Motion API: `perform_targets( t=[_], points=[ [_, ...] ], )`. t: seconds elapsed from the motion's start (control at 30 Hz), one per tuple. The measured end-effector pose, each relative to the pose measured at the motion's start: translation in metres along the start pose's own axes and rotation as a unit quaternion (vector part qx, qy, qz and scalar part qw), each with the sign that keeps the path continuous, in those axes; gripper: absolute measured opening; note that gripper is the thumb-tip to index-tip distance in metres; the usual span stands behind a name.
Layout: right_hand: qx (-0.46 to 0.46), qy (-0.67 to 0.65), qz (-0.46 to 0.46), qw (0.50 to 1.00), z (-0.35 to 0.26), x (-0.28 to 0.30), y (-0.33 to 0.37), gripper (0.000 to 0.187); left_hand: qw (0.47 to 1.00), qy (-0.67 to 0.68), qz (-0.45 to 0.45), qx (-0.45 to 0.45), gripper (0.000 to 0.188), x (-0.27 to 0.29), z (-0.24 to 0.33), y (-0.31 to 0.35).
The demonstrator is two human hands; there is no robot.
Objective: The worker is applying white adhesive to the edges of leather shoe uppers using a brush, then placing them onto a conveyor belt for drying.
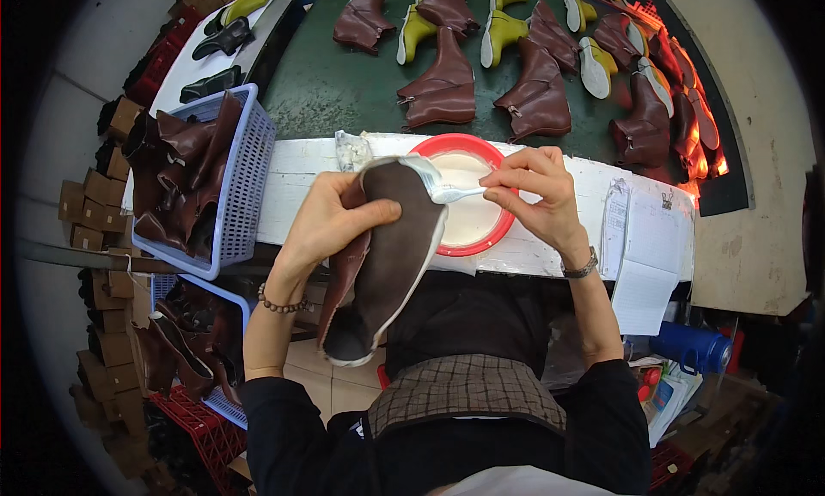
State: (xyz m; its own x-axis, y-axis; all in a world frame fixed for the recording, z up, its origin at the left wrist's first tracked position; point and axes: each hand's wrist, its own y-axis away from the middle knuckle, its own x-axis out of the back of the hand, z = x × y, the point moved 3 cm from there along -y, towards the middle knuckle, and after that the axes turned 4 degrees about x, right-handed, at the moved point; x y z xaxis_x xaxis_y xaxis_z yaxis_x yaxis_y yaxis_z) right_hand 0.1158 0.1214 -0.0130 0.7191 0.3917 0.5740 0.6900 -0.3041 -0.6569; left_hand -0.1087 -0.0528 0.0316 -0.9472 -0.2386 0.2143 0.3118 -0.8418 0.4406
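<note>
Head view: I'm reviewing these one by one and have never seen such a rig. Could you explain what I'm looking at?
There is no machine here: a person works with two bare hands. The only picture comes from a wide fisheye camera on the person's head, looking down, so straight edges bend near its rim. The left hand grips what looks like a brown boot. The right hand pinches a small brush, its head at the boot's upper edge. A red bowl of whitish liquid sits on the white bench. On the green surface beyond are other brown boots and yellow-green boots. A blue basket to the left holds more brown pieces.
</note>
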Motion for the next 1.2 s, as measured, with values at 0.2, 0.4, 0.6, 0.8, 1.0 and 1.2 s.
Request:
perform_targets(
  t=[0.2,0.4,0.6,0.8,1.0,1.2],
  points=[
    [-0.014,-0.033,-0.018,0.999,-0.023,-0.022,0.011,0.022,0.983,0.065,0.101,-0.140,0.019,0.020,-0.001,0.000],
    [-0.209,0.071,-0.065,0.973,0.017,-0.018,0.031,0.015,0.907,-0.171,0.334,-0.191,0.034,0.074,-0.019,-0.038],
    [-0.130,0.246,-0.129,0.952,0.019,-0.028,0.033,0.012,0.919,-0.155,0.314,-0.183,0.105,0.107,-0.117,-0.056],
    [-0.198,0.197,-0.140,0.950,0.017,-0.023,0.038,0.012,0.886,-0.375,0.241,-0.125,0.154,0.084,-0.178,-0.016],
    [-0.251,0.136,-0.056,0.957,0.023,-0.016,0.053,0.011,0.882,-0.390,0.223,-0.141,0.118,0.090,-0.176,-0.005],
    [-0.251,0.021,0.036,0.967,0.007,-0.007,0.038,0.016,0.863,-0.318,0.314,-0.238,0.107,0.051,-0.142,0.014]
  ],
)
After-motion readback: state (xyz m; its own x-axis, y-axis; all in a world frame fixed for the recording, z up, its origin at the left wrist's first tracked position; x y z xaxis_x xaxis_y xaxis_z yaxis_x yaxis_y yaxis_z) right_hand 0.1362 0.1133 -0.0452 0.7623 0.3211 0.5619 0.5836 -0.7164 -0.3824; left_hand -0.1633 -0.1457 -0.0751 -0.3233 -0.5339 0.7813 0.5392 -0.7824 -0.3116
